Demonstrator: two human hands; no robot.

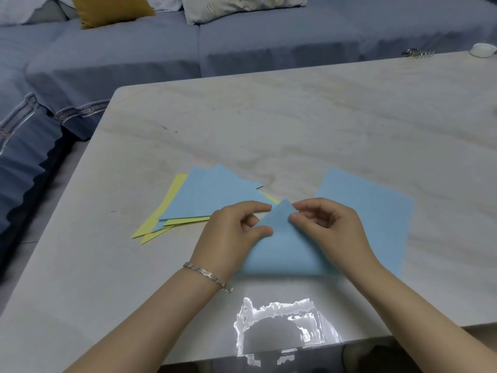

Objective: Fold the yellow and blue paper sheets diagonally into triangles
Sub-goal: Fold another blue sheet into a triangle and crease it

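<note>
A blue paper sheet (282,249) lies folded into a triangle in front of me, its tip pointing away. My left hand (231,232) pinches its left edge near the tip. My right hand (328,227) pinches the right edge near the tip. To the left lies a loose stack of blue sheets (209,195) and yellow sheets (166,208), fanned out. Another flat blue sheet (376,211) lies to the right, partly under my right hand.
The marble table (295,125) has its left edge close to the paper stack. A blue sofa (134,55) with cushions stands beyond the table. A small white object (482,50) and a metal clip (416,53) sit at the far right corner.
</note>
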